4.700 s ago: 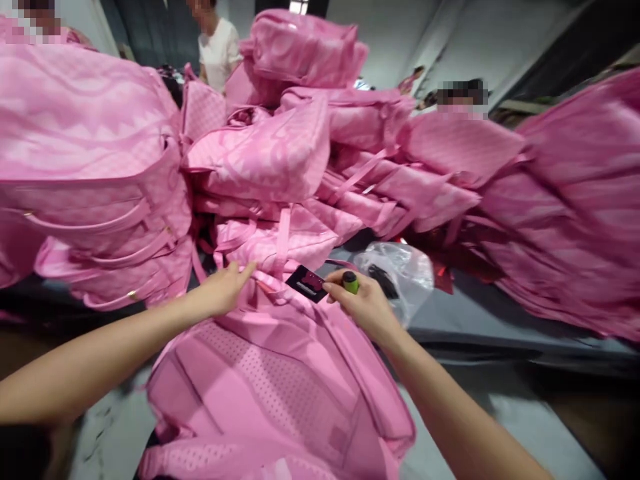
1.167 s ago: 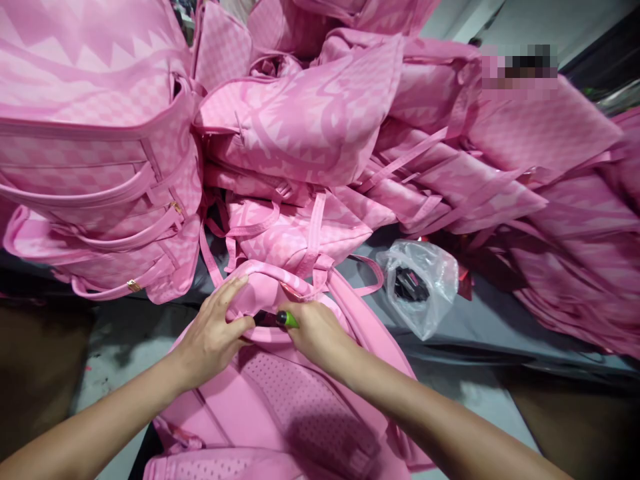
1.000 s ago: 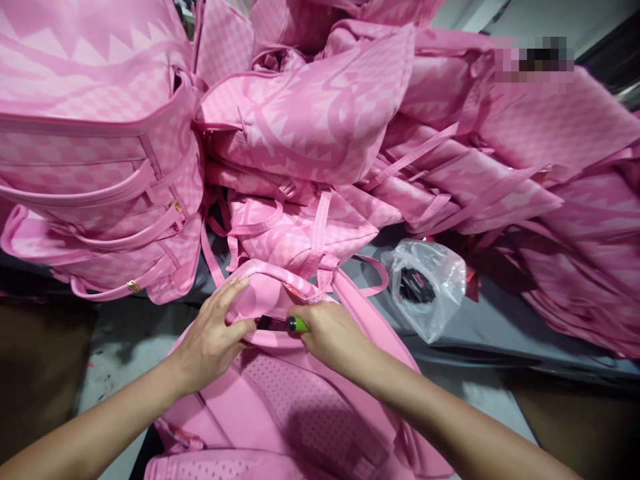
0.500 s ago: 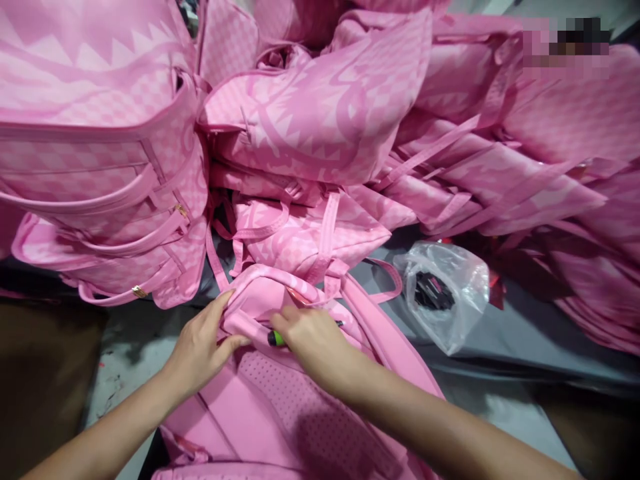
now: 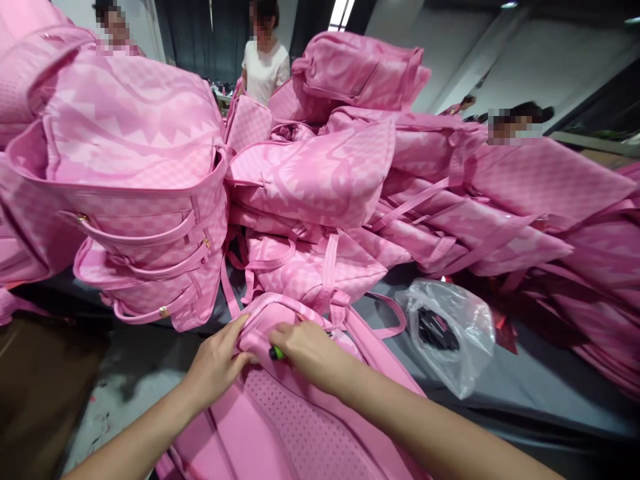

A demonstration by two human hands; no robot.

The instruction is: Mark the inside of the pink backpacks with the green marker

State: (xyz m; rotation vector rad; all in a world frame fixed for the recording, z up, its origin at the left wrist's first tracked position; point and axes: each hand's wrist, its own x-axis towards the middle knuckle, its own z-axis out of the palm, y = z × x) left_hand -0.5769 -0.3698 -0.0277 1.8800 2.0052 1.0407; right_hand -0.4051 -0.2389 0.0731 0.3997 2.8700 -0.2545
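At the left of the frame, pink bags [image 5: 135, 133] stand stacked. Your left hand [image 5: 215, 363] pinches the rim of the pink backpack [image 5: 295, 427] at lower center, thumb opposing fingers. Your right hand [image 5: 310, 350] is clenched around the green-and-black tool [image 5: 277, 353], over the backpack's upper part. Right of center, the clear plastic bag [image 5: 470, 327], containing black items [image 5: 436, 328], lies on the gray-covered table [image 5: 545, 380].
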